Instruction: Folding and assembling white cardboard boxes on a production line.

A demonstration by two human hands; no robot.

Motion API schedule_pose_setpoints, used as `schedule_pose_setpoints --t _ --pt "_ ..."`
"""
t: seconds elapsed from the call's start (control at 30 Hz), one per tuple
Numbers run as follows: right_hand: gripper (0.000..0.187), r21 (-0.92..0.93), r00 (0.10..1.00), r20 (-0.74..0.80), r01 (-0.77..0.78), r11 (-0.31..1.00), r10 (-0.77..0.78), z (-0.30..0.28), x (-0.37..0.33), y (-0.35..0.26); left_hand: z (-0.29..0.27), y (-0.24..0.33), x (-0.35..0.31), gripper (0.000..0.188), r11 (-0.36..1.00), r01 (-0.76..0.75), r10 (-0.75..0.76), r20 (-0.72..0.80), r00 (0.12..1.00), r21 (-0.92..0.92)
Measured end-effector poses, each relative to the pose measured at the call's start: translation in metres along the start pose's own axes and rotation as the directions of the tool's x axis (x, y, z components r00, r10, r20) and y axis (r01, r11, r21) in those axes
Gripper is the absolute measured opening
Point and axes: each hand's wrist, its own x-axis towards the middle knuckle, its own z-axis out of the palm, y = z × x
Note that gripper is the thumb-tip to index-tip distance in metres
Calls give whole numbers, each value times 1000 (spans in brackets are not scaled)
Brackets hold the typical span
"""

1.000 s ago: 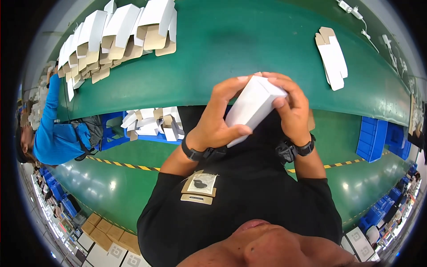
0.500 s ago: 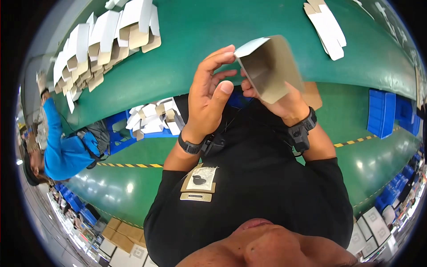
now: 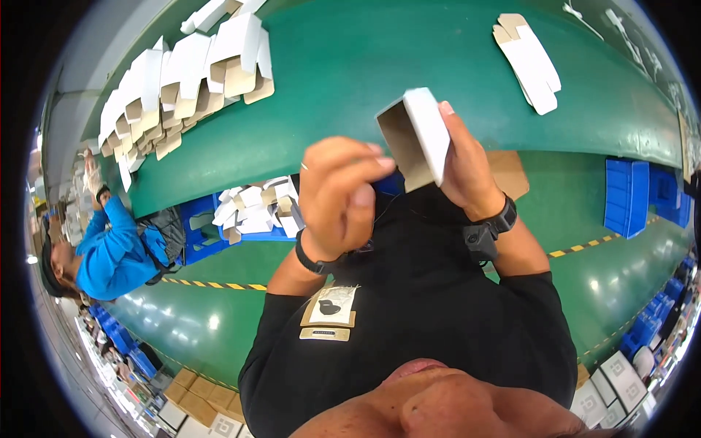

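A small white carton [image 3: 428, 133], brown inside, is held up over the near edge of the green table. My right hand [image 3: 471, 171] is closed around its right side, thumb up along the white wall. Its open end faces left, showing the brown inside. My left hand [image 3: 337, 191] hovers just left of that open end, apart from it. The left fingers are loosely curled and a little blurred, with a gap to the thumb and nothing seen between them.
Several open white cartons [image 3: 186, 69] stand bunched at the table's left. A flattened carton [image 3: 531, 67] lies at the far right of the green table [image 3: 380, 51]. Below the left edge, a blue crate [image 3: 197, 226] holds white cartons. A person in blue [image 3: 113, 255] is at the left. Blue bins [image 3: 626, 193] stand right.
The carton has turned in my right hand, its white wall now facing right, and come slightly lower. My left hand has dropped and curled its fingers. The person in blue has shifted an arm.
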Motion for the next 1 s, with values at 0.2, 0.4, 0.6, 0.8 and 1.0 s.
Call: schedule_pose_setpoints --t 0.2,0.4,0.6,0.8,1.0 --pt "48 -305 917 -15 374 876 -398 -11 6 4 -1 47 27 53 807 367 -391 47 919 -463" --pt "49 -525 763 182 609 594 -620 -9 -11 -14 -27 51 32 68 139 711 -482 580 656 -689" --pt "49 -699 743 310 601 388 -593 -16 -31 -25 -7 70 45 83 150 811 -562 626 540 -565" --pt "47 -783 737 297 552 287 -608 -22 -52 -29 7 86 46 87 239 886 -565 685 459 -397" --pt "41 -600 737 466 670 438 -490 30 -43 -4 -33 69 -50 91 246 427 -577 222 786 -870"
